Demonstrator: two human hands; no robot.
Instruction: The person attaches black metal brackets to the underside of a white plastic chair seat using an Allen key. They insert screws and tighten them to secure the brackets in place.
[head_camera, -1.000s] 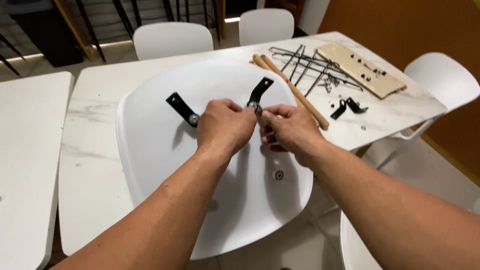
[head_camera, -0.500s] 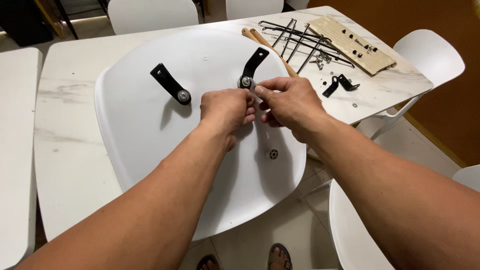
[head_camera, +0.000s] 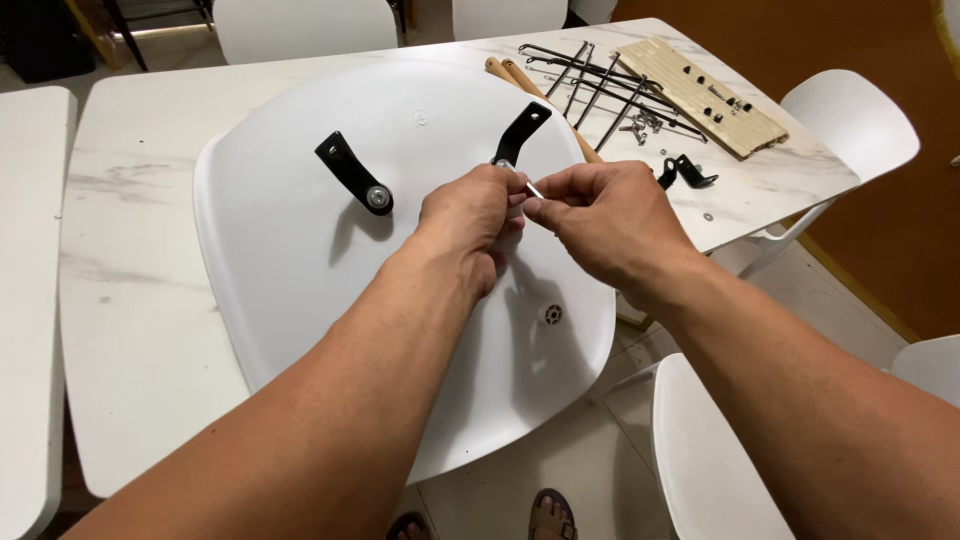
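Fingers of both hands pinched on a small metal tool at the bracket's screw.

Left hand (head_camera: 470, 215) and right hand (head_camera: 600, 215) meet over the right black bracket (head_camera: 522, 130) on the upturned white chair seat (head_camera: 290, 250), which lies on the marble table (head_camera: 130, 300).

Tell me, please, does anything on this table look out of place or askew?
Nothing looks damaged or spilled. The white chair seat lies underside up, overhanging the table's near edge, and small screws lie loose beside the metal rods.
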